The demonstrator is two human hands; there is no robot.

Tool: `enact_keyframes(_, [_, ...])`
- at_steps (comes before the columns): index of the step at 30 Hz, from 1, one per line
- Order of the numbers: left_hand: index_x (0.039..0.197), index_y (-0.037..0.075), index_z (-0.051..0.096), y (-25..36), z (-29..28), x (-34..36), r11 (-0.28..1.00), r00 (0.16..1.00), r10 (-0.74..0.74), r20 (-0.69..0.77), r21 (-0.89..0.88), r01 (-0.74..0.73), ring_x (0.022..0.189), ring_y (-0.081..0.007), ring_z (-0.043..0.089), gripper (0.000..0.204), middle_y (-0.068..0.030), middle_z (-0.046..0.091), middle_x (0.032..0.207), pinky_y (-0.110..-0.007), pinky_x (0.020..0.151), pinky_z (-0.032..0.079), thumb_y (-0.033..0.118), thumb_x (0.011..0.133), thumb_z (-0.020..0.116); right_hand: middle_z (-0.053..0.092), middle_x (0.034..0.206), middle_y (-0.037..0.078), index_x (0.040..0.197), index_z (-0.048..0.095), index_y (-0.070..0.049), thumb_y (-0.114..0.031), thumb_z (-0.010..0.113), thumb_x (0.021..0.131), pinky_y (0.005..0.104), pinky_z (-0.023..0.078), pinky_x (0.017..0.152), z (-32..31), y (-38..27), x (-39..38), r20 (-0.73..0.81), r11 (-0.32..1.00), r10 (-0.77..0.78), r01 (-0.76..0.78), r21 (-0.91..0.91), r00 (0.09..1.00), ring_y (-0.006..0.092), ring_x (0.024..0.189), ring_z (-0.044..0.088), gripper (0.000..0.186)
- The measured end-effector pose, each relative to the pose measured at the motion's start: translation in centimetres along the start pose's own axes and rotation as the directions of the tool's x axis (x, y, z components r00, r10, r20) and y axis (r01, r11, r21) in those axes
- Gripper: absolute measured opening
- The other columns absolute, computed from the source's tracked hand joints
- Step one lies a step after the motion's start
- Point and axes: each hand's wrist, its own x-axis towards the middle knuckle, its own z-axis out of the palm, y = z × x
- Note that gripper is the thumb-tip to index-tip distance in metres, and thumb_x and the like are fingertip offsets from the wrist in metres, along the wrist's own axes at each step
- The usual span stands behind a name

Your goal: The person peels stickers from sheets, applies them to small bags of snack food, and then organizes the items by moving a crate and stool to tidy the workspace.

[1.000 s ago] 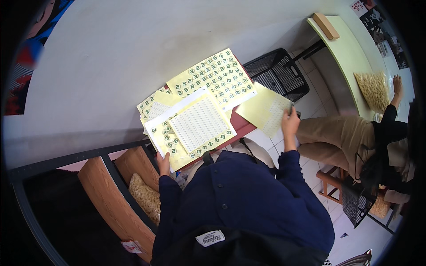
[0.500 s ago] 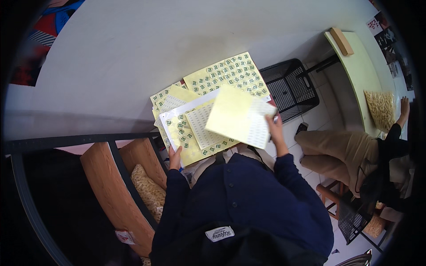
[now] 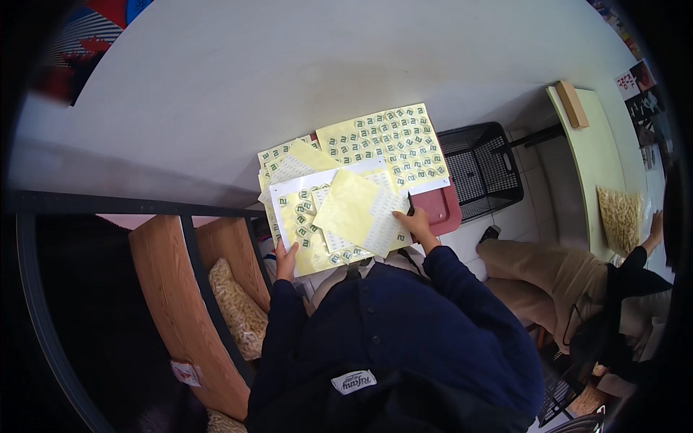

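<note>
My left hand (image 3: 286, 261) is closed on the lower left edge of a large white-bordered sheet of round stickers (image 3: 309, 264). Across this sheet lie smaller label sheets, the top one a pale yellow sheet (image 3: 349, 206) lying askew, with rows of small print on its right part. My right hand (image 3: 419, 224) pinches the right edge of that yellow sheet. A slim dark object, its kind unclear, also sticks up from the right hand. Behind, another sticker sheet (image 3: 382, 141) and several overlapping sheets rest on a red plastic surface (image 3: 446, 209).
A black mesh crate (image 3: 482, 169) stands right of the sheets, by the wall. Wooden shelving (image 3: 162, 289) with a bag of tan snack-like pieces (image 3: 234, 307) is at left. At far right, another person (image 3: 613, 289) reaches toward a similar bag (image 3: 619, 216) on a pale table (image 3: 585, 159).
The yellow sheet in my right hand has moved left and down onto the large sticker sheet. More of the red surface shows. My left hand keeps its hold.
</note>
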Motion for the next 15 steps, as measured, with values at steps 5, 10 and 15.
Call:
enact_keyframes(5, [0.114,-0.001,0.039,2.4,0.5,-1.1,0.996,0.998,-0.056,0.013,-0.063,0.057,0.091,-0.0154,0.052,0.034,-0.0075,0.052,0.104,-0.025,0.077,0.041,0.001,0.080,0.048,0.060,0.076,0.007,0.091,0.056,0.005,-0.012,0.065,0.070,0.0254,0.046,0.056,0.3,1.0,-0.2,0.052,0.956,-0.160,0.141,0.259,0.986,0.0110,0.064,0.056,0.028])
enact_keyframes(10, [0.114,-0.001,0.039,1.2,2.3,0.4,0.996,0.998,-0.020,0.053,-0.090,0.025,0.092,-0.0145,0.051,0.036,-0.0081,0.052,0.106,-0.025,0.078,0.041,0.002,0.080,0.050,0.061,0.081,0.011,0.095,0.056,0.004,-0.016,0.067,0.068,0.0273,0.046,0.061,-3.8,-0.9,-1.4,-0.022,0.968,-0.240,0.241,0.067,0.970,0.0143,0.069,0.057,0.036])
enact_keyframes(15, [0.117,-0.003,0.039,2.0,7.6,3.8,0.997,0.984,0.042,0.176,0.057,-0.053,0.094,-0.0137,0.049,0.039,-0.0090,0.051,0.107,-0.025,0.080,0.040,0.003,0.080,0.051,0.060,0.084,0.009,0.103,0.051,0.005,-0.010,0.066,0.068,0.0247,0.046,0.062,-9.2,0.5,2.0,0.044,0.960,-0.258,0.251,0.127,0.965,0.0132,0.073,0.056,0.041])
